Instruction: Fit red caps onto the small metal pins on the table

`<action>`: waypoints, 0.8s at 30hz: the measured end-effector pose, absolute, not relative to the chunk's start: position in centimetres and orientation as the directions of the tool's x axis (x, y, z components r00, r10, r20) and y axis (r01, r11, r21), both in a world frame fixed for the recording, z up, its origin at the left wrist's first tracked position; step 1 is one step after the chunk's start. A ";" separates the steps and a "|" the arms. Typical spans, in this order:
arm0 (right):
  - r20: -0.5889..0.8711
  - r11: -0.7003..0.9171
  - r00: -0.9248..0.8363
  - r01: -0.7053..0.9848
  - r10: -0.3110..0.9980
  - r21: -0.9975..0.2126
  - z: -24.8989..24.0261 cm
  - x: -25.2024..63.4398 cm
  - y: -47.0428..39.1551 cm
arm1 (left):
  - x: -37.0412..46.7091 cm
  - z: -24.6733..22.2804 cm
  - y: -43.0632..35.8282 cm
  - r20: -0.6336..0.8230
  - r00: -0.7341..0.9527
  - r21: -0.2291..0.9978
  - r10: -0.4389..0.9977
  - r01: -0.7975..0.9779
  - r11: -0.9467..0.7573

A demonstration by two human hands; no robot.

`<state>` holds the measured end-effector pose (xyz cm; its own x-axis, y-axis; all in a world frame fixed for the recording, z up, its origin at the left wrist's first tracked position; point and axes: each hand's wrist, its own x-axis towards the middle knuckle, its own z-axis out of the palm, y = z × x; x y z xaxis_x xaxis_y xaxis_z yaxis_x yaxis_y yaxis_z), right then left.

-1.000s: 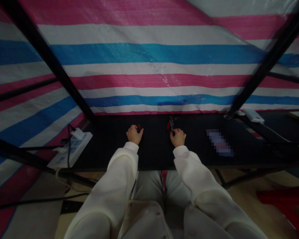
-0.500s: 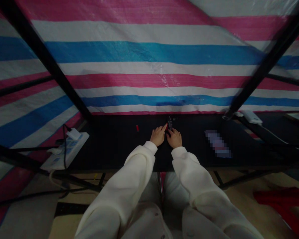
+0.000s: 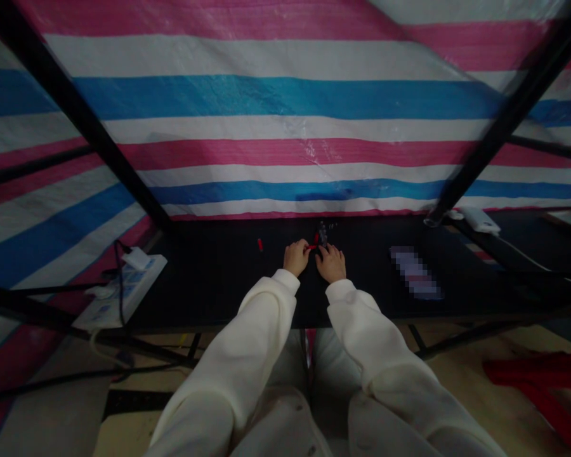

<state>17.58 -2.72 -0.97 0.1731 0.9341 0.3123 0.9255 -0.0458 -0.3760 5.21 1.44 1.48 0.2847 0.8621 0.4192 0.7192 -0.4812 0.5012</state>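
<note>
On the black table my left hand point(image 3: 295, 258) is closed, pinching one end of a small red stick-like piece point(image 3: 313, 247) that points to the right. My right hand point(image 3: 332, 263) lies close beside it, fingers drawn together at the piece's other end; what they grip is too small and dark to make out. Just beyond the fingertips stand another small red piece point(image 3: 316, 238) and a cluster of small dark grey parts point(image 3: 322, 232). Farther left lies a separate short red piece point(image 3: 260, 244), touched by neither hand.
A phone-like blurred object point(image 3: 415, 273) lies to the right. At the left end sits a white power strip point(image 3: 143, 285) with a plugged-in charger point(image 3: 136, 257). Black frame posts rise on both sides, before a striped sheet point(image 3: 285, 98). A white device point(image 3: 479, 220) with a cable lies far right.
My left hand has drawn back slightly from the dark parts, and a red piece now shows lying crosswise between the hands. The view has shifted a little.
</note>
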 end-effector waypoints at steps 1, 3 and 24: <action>0.315 -0.044 0.173 0.925 0.933 -0.377 -1.0 17.6 -2.7 | 4.9 1.2 1.7 0.429 0.251 0.571 0.868 0.669 -0.476; 0.319 -0.042 0.173 0.924 0.932 -0.379 -1.0 17.6 -2.7 | 4.1 0.6 2.0 0.440 0.176 0.696 0.881 0.553 -0.458; 0.322 -0.025 0.155 0.928 0.934 -0.373 -1.3 17.5 -2.6 | 0.7 -0.8 0.8 0.178 -0.043 0.982 0.983 -0.062 -0.180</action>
<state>17.53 -2.60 -1.33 0.1552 0.9339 0.3222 0.9275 -0.0255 -0.3729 0.70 0.76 -0.77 -0.0429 0.9831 0.1777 -0.0625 -0.1802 0.9816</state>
